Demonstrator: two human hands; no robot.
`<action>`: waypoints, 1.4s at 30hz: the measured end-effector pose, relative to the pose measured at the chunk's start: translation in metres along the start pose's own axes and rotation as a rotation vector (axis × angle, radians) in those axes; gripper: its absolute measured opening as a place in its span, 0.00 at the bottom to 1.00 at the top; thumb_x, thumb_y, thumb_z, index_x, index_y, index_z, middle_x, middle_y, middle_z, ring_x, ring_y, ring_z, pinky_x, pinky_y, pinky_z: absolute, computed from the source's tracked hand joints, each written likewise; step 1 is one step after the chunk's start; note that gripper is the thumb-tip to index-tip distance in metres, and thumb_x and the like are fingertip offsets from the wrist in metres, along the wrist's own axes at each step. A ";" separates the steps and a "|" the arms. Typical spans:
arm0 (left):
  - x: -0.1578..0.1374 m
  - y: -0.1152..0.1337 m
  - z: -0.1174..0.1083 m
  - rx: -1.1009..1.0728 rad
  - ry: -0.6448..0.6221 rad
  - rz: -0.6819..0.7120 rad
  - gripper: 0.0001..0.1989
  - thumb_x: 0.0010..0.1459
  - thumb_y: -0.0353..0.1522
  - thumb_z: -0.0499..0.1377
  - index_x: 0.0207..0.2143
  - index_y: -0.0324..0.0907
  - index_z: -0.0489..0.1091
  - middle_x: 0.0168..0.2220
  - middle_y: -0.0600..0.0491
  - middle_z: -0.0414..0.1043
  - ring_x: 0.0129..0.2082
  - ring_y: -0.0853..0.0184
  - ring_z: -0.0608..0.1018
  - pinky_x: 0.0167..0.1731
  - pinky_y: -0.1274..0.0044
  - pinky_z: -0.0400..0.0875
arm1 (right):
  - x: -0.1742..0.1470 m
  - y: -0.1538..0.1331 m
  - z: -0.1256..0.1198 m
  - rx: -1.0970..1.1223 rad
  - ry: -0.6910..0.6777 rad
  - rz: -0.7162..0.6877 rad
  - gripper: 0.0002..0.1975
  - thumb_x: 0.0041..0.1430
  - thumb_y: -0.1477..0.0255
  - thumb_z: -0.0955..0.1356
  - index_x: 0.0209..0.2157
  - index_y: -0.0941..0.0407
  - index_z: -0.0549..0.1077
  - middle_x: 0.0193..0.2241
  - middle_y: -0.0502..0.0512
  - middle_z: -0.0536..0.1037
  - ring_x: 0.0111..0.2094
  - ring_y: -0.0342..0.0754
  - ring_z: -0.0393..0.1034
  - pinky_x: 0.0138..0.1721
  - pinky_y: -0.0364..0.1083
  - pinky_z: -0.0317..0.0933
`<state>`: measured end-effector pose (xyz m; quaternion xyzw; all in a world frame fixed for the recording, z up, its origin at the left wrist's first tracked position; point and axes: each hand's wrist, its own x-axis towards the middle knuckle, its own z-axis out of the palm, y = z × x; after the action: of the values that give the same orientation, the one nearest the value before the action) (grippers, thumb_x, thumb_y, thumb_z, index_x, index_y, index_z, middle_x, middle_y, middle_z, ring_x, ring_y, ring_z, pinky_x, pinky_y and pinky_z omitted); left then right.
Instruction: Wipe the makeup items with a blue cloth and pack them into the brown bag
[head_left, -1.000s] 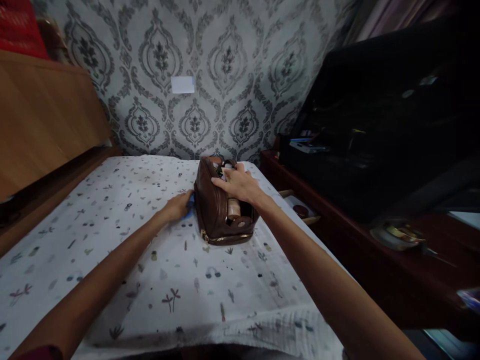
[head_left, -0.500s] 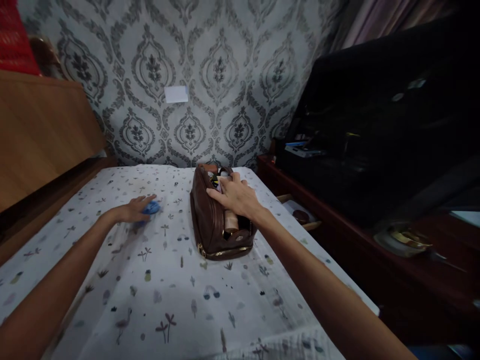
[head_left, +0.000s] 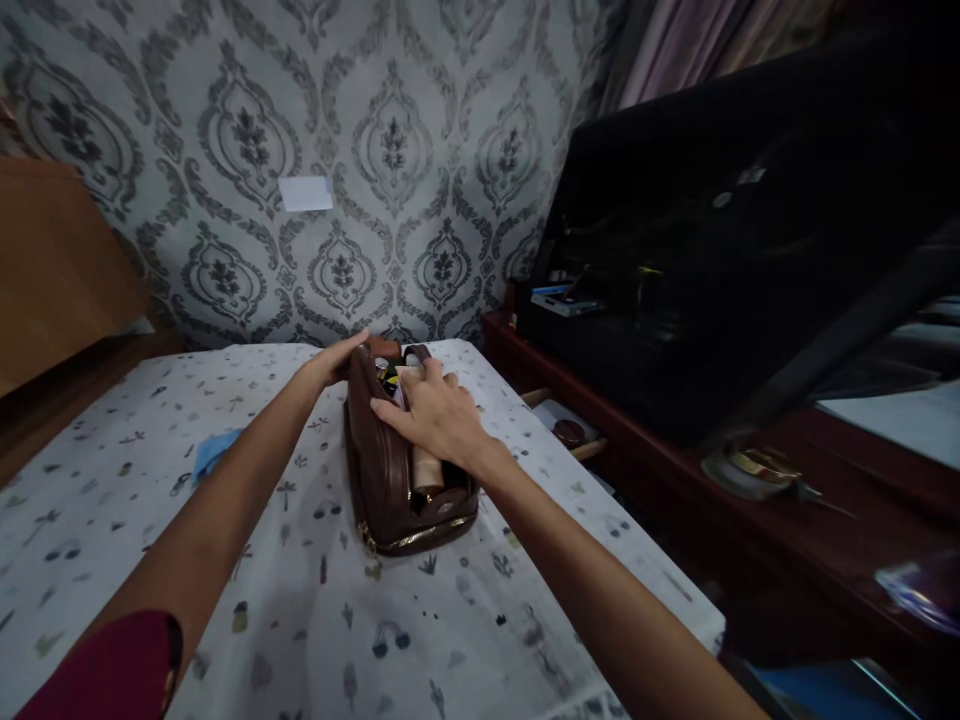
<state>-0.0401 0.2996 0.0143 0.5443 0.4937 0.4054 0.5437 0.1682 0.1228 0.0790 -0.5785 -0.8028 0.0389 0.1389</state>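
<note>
A brown leather toiletry bag (head_left: 373, 440) stands unzipped on the patterned cloth, with a beige-capped bottle (head_left: 427, 471) and other small items showing in its opening. My right hand (head_left: 436, 412) lies across the top, thumb against the near-left rim and fingers over the opening, gripping the bag. At the far left end, my left hand (head_left: 335, 362) rests against the bag's side with its thumb up; its other fingers are partly hidden behind the leather. A crumpled blue cloth or wrapper (head_left: 212, 452) lies left of the bag, partly covered by my left forearm.
White printed cloth (head_left: 300, 600) covers the surface under the bag. Along the right runs a dark red cabinet (head_left: 675, 480) with a large black screen (head_left: 712, 230) and an open drawer (head_left: 574, 425). A wooden box-like panel (head_left: 60, 270) stands at the left, and patterned wallpaper is behind.
My left hand has let go of the blue thing and moved right to the bag's far end. My right hand keeps its place on the bag. The view has shifted rightward.
</note>
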 end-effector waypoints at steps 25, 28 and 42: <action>-0.007 0.041 0.030 0.023 -0.019 0.219 0.24 0.34 0.39 0.75 0.34 0.37 0.77 0.30 0.50 0.81 0.30 0.63 0.80 0.35 0.74 0.75 | -0.002 0.001 -0.002 -0.017 -0.011 -0.001 0.31 0.66 0.46 0.60 0.56 0.55 0.72 0.61 0.66 0.63 0.56 0.66 0.67 0.52 0.59 0.66; -0.019 0.044 0.032 0.028 -0.036 0.287 0.28 0.35 0.37 0.73 0.41 0.37 0.76 0.35 0.51 0.82 0.35 0.64 0.81 0.40 0.75 0.74 | -0.002 0.001 -0.002 -0.007 -0.003 -0.007 0.31 0.66 0.46 0.60 0.56 0.55 0.72 0.61 0.66 0.64 0.56 0.66 0.66 0.52 0.59 0.65; -0.038 0.046 0.048 0.386 0.069 0.562 0.19 0.50 0.35 0.63 0.44 0.37 0.75 0.43 0.48 0.81 0.45 0.56 0.80 0.50 0.66 0.74 | -0.002 0.000 -0.001 -0.027 -0.001 -0.011 0.33 0.67 0.46 0.59 0.59 0.55 0.70 0.61 0.67 0.64 0.56 0.67 0.66 0.52 0.59 0.65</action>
<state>0.0046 0.2562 0.0595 0.7379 0.4102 0.4566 0.2807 0.1690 0.1212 0.0793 -0.5757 -0.8067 0.0279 0.1308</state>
